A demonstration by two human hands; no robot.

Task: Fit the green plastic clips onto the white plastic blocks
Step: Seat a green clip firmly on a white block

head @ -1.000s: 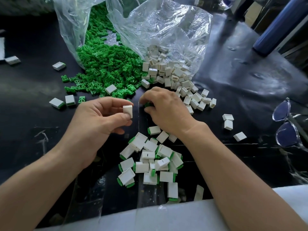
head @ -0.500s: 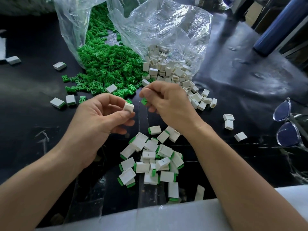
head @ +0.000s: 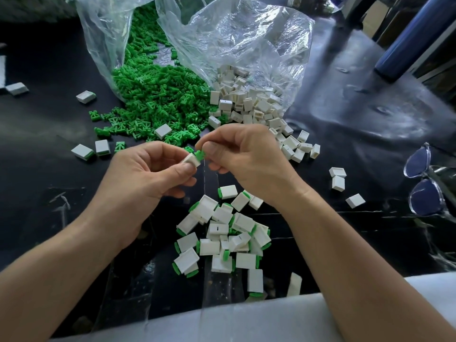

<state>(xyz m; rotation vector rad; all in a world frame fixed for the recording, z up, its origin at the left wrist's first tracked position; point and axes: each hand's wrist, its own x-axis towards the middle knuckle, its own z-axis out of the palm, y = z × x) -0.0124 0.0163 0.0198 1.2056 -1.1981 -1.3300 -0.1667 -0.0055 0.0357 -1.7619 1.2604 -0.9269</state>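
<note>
My left hand (head: pixel 150 172) pinches a white plastic block (head: pixel 191 159) between thumb and fingers above the black table. My right hand (head: pixel 243 154) pinches a green plastic clip (head: pixel 199 155) whose end meets the open side of that block. Behind the hands, a heap of loose green clips (head: pixel 158 99) spills from a clear bag (head: pixel 103 45). A heap of white blocks (head: pixel 251 104) spills from a second clear bag (head: pixel 246 40). Below the hands lies a pile of blocks with green clips fitted (head: pixel 222 235).
Loose white blocks lie scattered at the left (head: pixel 85 97) and right (head: pixel 338 182) of the black table (head: pixel 37 193). Clear-framed glasses (head: pixel 424 183) rest at the right edge. A dark blue cylinder (head: pixel 407 45) stands at the back right. A white surface (head: pixel 246 322) borders the near edge.
My right hand lifted from the heap with a green clip and moved left. My left hand tilted the white block toward it, so clip and block now meet.
</note>
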